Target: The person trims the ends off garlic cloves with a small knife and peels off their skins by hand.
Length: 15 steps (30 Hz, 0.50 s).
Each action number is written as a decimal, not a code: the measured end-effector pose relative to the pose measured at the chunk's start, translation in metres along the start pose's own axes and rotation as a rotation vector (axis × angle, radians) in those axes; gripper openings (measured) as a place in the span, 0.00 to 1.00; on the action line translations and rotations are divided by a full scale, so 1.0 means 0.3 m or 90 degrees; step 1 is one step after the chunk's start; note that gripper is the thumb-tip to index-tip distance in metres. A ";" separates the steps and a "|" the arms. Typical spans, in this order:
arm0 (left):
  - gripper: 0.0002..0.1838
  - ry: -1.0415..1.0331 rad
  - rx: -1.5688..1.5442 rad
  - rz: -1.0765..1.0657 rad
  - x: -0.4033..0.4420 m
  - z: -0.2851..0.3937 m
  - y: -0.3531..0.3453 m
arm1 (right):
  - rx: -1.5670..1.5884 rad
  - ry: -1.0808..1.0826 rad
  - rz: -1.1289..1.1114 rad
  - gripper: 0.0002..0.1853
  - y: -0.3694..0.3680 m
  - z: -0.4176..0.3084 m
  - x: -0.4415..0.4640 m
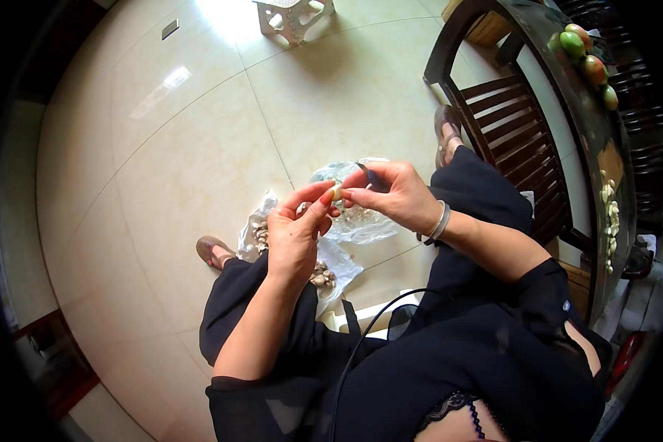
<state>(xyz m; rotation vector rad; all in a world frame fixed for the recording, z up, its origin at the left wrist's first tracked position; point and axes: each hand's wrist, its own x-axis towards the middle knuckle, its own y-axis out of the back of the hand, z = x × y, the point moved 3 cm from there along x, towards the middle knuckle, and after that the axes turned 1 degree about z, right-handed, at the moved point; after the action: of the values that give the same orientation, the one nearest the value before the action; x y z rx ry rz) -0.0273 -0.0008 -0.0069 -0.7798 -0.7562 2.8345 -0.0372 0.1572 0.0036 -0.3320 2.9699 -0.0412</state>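
Observation:
A pale garlic clove (337,193) sits pinched between the fingertips of my left hand (295,234). Close against it from the right is my right hand (401,193), its thumb and fingertips meeting at the clove. A thin dark blade-like tool (371,175) shows among the right hand's fingers; its kind is hard to make out. Below the hands, a clear plastic bag (367,227) with skin scraps lies on the floor. Unpeeled garlic cloves (323,275) lie on white plastic just under my left wrist, and more garlic (261,234) is in a white bag (247,239) to the left.
To the right stands a dark wooden chair (504,110) beside a table (567,121). Peeled cloves (611,214) and several red-green fruits (592,70) lie on the table. A plastic stool (291,20) stands ahead on the tiled floor. A black cable (361,339) crosses my lap.

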 end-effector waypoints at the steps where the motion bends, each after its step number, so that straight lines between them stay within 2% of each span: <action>1: 0.11 -0.005 0.009 -0.008 -0.001 -0.003 0.000 | -0.003 0.001 0.004 0.09 0.000 -0.001 -0.001; 4: 0.10 -0.016 0.075 0.012 -0.004 -0.006 0.001 | 0.000 -0.015 -0.002 0.09 0.005 0.005 0.000; 6: 0.11 0.006 0.096 0.043 -0.004 -0.013 0.015 | -0.065 0.042 0.006 0.10 0.007 0.015 0.002; 15: 0.10 -0.042 0.062 0.030 0.003 -0.021 0.015 | -0.093 0.028 -0.007 0.09 0.009 0.008 -0.004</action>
<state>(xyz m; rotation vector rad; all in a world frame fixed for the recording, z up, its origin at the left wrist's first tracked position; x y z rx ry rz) -0.0247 -0.0019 -0.0142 -0.7025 -0.6091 2.9269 -0.0363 0.1600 0.0014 -0.3689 3.0212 0.1702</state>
